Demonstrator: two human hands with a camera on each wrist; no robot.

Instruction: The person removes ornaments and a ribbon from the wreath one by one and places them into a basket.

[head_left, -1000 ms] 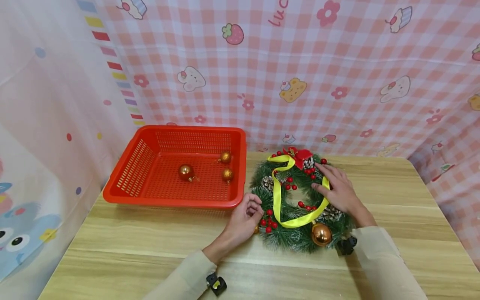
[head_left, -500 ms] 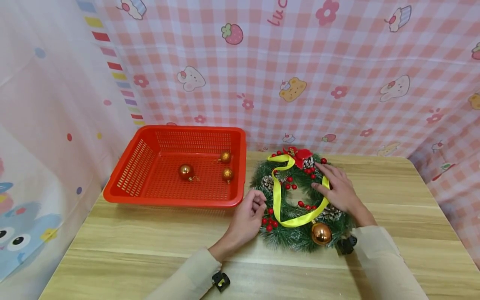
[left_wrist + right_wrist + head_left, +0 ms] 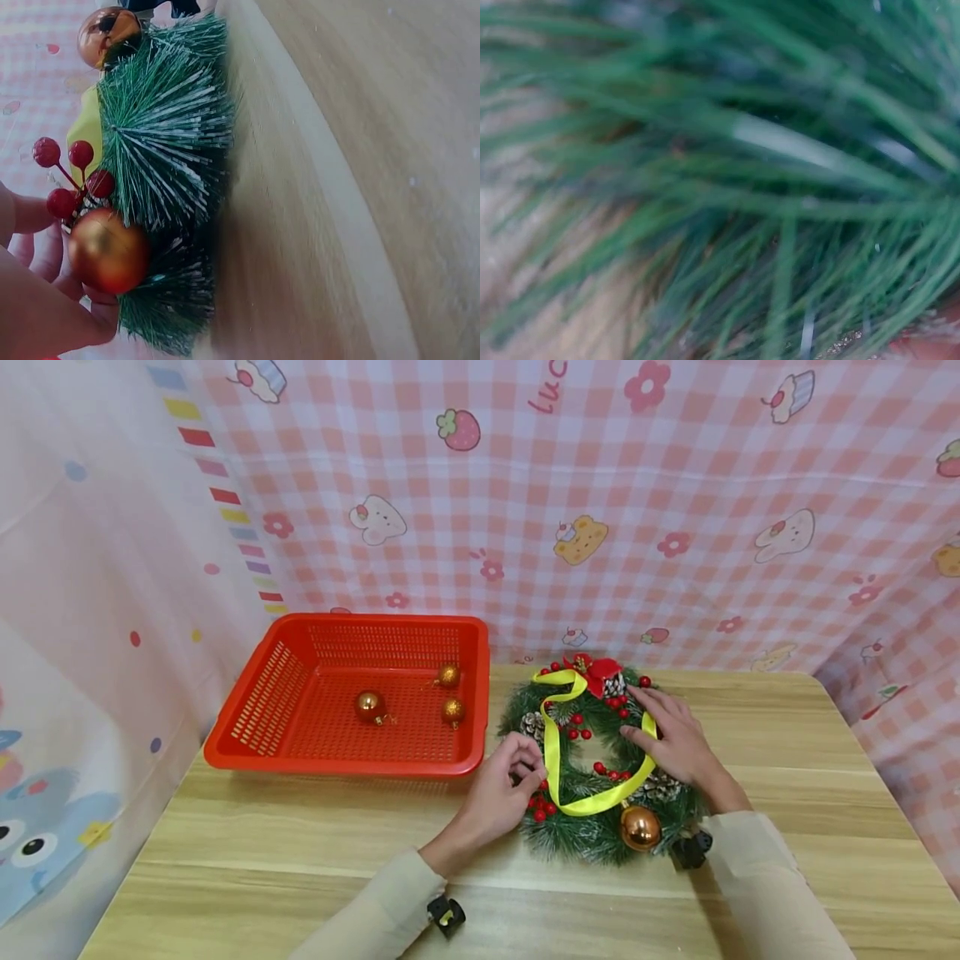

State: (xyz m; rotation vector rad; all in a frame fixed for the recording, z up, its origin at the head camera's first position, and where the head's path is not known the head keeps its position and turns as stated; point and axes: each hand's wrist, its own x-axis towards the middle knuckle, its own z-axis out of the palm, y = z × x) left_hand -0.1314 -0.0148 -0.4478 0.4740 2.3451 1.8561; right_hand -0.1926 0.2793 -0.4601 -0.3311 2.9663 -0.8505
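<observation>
A green pine wreath lies on the table, dressed with red berries, pinecones and a red flower. A loop of yellow ribbon runs across it. My left hand is at its left side, fingers curled and fingertips together beside red berries. In the left wrist view those fingers hold a copper-coloured bauble against the wreath; from the head it is hidden. My right hand rests on the wreath's right side with fingers extended, touching the ribbon. Another shiny bauble sits at the wreath's lower right.
Left of the wreath stands a red plastic basket. Inside are a shiny bauble and two glittery ones, one being a gold bauble. A checked curtain hangs behind the wooden table.
My left hand has moved a little right and up, further over the wreath's left edge; the bit of bauble seen under it earlier is now covered. The right hand has stayed in place.
</observation>
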